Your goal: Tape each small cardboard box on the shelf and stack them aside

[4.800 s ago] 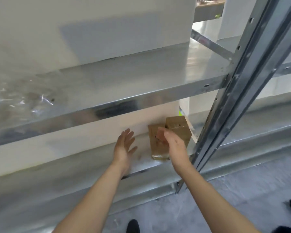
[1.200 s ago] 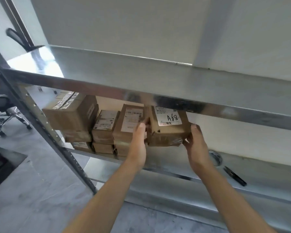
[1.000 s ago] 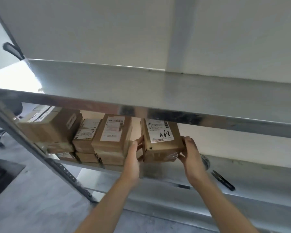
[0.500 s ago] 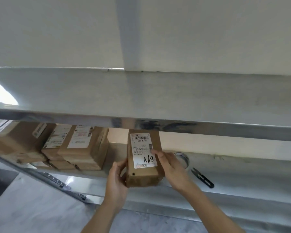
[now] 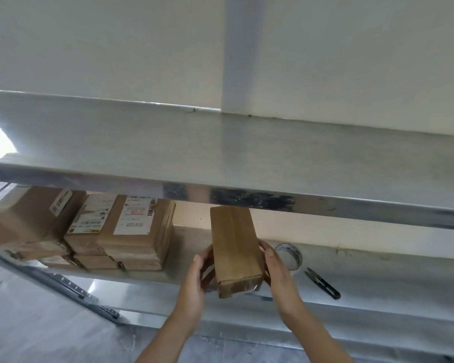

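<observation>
Two hands hold one small cardboard box (image 5: 235, 248) just above the front edge of the lower metal shelf (image 5: 378, 268), close under the lip of the upper shelf (image 5: 220, 153): the left hand (image 5: 198, 277) has its fingers curled round the left side, the right hand (image 5: 277, 271) grips the right side. The shelf holds a stack of labelled boxes (image 5: 131, 226) to the left, and a tape roll (image 5: 290, 255) and black snips (image 5: 323, 282) to the right. The held box shows a plain brown face with a centre seam.
</observation>
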`<state>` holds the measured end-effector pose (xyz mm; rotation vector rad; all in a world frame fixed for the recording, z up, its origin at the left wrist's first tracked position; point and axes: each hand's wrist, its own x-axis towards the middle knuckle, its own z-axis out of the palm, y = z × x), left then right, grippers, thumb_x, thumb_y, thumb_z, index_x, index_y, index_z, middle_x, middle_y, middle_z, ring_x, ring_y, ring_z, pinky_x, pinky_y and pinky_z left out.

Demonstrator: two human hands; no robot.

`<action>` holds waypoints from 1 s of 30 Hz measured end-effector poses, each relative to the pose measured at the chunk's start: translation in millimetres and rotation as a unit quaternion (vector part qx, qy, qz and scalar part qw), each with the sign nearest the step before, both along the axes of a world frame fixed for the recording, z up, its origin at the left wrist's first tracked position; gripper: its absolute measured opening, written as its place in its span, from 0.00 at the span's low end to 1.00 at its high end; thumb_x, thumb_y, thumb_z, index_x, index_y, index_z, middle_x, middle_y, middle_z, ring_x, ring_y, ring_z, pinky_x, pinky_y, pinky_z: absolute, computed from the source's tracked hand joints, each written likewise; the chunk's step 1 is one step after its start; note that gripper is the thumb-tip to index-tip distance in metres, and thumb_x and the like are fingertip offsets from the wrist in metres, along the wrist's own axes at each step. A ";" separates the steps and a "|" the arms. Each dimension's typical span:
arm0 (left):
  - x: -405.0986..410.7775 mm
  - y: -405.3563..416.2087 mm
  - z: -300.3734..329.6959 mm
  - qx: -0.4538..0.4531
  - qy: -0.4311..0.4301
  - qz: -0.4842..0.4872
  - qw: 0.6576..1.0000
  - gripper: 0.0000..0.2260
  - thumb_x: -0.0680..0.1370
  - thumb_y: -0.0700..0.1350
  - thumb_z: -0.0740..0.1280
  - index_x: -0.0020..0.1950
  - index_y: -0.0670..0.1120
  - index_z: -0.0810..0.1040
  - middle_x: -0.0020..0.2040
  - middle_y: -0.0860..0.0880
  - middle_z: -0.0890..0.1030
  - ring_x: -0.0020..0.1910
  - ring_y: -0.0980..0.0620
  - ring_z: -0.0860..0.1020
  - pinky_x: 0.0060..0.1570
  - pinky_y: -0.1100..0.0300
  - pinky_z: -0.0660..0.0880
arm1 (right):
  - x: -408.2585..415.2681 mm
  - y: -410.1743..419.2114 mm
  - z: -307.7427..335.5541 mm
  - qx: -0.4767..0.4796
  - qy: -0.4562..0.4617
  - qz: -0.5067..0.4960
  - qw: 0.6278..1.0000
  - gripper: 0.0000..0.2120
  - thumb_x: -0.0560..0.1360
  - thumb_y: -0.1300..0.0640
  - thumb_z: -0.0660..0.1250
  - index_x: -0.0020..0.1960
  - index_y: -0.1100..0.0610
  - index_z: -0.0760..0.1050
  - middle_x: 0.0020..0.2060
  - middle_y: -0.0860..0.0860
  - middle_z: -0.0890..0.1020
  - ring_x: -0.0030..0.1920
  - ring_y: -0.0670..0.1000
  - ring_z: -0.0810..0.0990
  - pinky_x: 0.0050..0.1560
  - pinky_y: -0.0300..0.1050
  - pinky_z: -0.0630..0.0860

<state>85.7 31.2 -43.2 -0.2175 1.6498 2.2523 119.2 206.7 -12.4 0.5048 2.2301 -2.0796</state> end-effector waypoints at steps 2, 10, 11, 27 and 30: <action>1.0 2.3 -4.0 -0.036 -0.002 -0.007 0.999 0.21 0.85 0.56 0.48 0.68 0.57 0.77 0.61 0.54 0.84 0.63 0.53 0.79 0.59 0.55 0.75 | 1.8 0.6 -2.3 -0.010 -0.002 -0.008 1.000 0.18 0.82 0.35 0.50 0.67 0.34 0.71 0.60 0.36 0.80 0.63 0.39 0.78 0.59 0.37 0.75; 3.4 11.4 2.3 -0.084 -0.009 -0.064 0.994 0.24 0.75 0.74 0.55 0.65 0.68 0.76 0.66 0.60 0.76 0.64 0.60 0.73 0.69 0.53 0.69 | 5.7 14.5 -7.5 -0.063 0.015 -0.026 0.998 0.33 0.66 0.19 0.57 0.69 0.28 0.64 0.69 0.39 0.72 0.69 0.46 0.73 0.71 0.58 0.71; 4.2 10.9 3.2 -0.074 -0.001 -0.066 0.995 0.27 0.73 0.77 0.57 0.66 0.67 0.77 0.68 0.60 0.77 0.66 0.58 0.74 0.71 0.51 0.69 | 5.5 15.8 -6.1 -0.053 0.012 -0.014 0.998 0.31 0.67 0.19 0.55 0.69 0.24 0.62 0.71 0.37 0.69 0.71 0.46 0.70 0.73 0.57 0.68; 7.3 18.3 -7.1 -0.082 0.002 -0.006 0.997 0.18 0.83 0.61 0.50 0.71 0.69 0.68 0.66 0.68 0.76 0.66 0.63 0.75 0.60 0.55 0.73 | 0.5 36.9 -27.3 -0.025 -0.106 0.025 0.994 0.27 0.76 0.26 0.45 0.66 0.33 0.72 0.63 0.39 0.76 0.64 0.48 0.75 0.70 0.51 0.70; 6.4 24.9 -12.5 -0.102 -0.013 -0.030 0.994 0.17 0.83 0.62 0.50 0.71 0.70 0.67 0.67 0.68 0.75 0.67 0.63 0.73 0.62 0.56 0.72 | -3.8 43.5 -44.0 -0.026 -0.104 0.035 0.994 0.25 0.73 0.21 0.46 0.55 0.26 0.77 0.59 0.41 0.83 0.61 0.48 0.82 0.67 0.57 0.75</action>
